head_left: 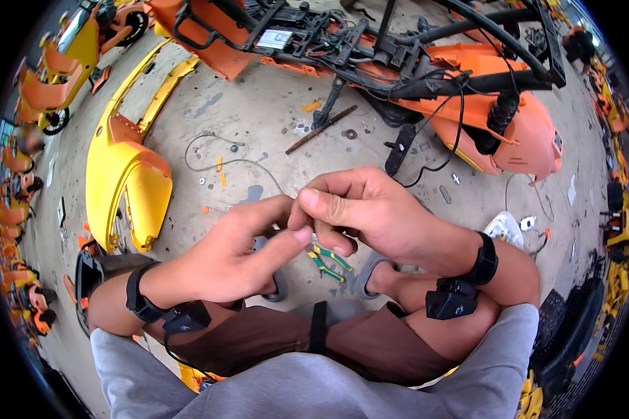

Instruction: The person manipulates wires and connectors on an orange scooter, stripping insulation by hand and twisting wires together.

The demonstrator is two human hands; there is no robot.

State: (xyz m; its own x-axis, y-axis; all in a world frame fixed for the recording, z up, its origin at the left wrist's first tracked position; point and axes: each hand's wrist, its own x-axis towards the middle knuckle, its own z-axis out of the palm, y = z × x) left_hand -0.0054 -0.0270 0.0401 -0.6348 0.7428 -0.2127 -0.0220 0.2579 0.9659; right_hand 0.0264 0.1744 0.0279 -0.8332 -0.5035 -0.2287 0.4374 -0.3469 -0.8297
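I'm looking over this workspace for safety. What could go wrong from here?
The thin grey cable lies loosely curved on the floor and leads toward the hands, so it might snag. The green-handled tool lies between the grey shoes and could be kicked or stepped on. Left hand and right hand meet at the fingertips; anything small pinched there, hidden from view, could slip.

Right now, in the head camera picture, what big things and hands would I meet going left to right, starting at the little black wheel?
Black wheel → yellow panel → left hand → right hand → orange shell.
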